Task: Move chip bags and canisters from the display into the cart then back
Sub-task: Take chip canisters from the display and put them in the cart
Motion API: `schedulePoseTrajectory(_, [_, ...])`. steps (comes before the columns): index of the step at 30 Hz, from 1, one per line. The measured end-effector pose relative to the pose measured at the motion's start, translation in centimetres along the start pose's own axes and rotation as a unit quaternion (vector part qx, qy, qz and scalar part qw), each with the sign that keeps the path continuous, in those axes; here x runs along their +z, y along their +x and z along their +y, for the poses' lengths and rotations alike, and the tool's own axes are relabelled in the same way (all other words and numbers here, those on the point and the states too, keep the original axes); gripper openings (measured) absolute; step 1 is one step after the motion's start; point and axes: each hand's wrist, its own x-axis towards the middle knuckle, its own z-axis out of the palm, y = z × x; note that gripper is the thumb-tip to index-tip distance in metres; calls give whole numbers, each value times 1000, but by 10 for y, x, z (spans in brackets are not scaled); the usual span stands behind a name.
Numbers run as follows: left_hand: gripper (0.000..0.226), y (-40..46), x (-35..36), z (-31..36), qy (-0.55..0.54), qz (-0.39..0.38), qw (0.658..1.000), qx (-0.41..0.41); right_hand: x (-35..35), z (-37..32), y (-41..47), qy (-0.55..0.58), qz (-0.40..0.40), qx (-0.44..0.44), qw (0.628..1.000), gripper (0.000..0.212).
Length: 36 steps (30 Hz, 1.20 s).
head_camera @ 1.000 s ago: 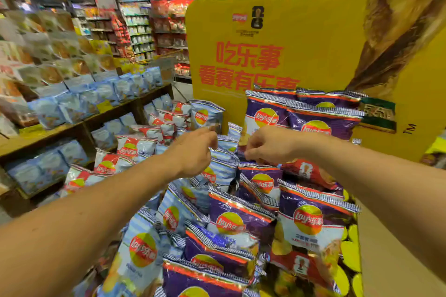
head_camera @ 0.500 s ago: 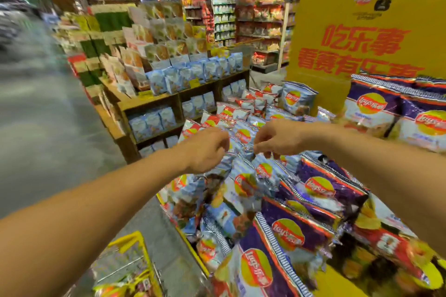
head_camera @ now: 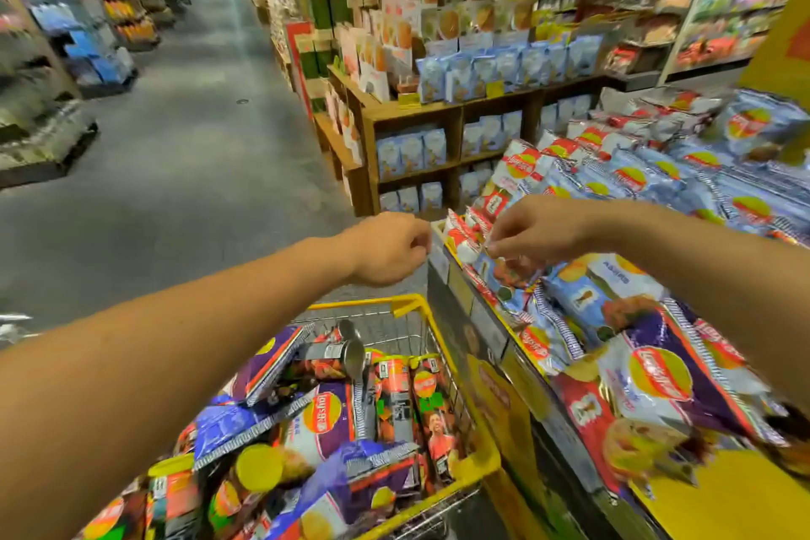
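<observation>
My right hand pinches the top edge of a light blue chip bag at the display's near left corner. My left hand is closed just left of it, its fingertips at the bag's red-and-white striped top corner. The bag hangs over the edge of the yellow display, which is covered with blue, red and purple chip bags. Below my hands stands the yellow-rimmed cart, filled with purple chip bags and orange canisters.
A wooden shelf unit with pale blue packets stands behind the display. The grey aisle floor stretches away on the left, lined with blurred shelves. The cart sits tight against the display's left side.
The view has swung left and down, so the cart now shows. Both hands, held close together, have come from the middle of the display to its left edge above the cart.
</observation>
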Motion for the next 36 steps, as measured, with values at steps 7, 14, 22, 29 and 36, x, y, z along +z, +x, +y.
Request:
schedulePoseTrajectory(7, [18, -68, 51, -74, -26, -42, 996, -72, 77, -44, 52, 30, -114, 11, 993, 20])
schedulePoseTrajectory(14, [32, -78, 112, -135, 48, -130, 982, -133, 136, -45, 109, -18, -182, 30, 983, 31])
schedulePoseTrajectory(22, [66, -51, 182, -182, 163, -187, 967, -66, 211, -27, 185, -102, -251, 60, 961, 79])
schedulePoseTrajectory(29, [81, -21, 231, -180, 181, -197, 964, 2, 275, -15, 220, -139, -256, 72, 954, 92])
schedulePoseTrajectory(36, [75, -22, 188, -192, -57, 57, 995, -63, 257, -20, 219, -105, -220, 66, 968, 93])
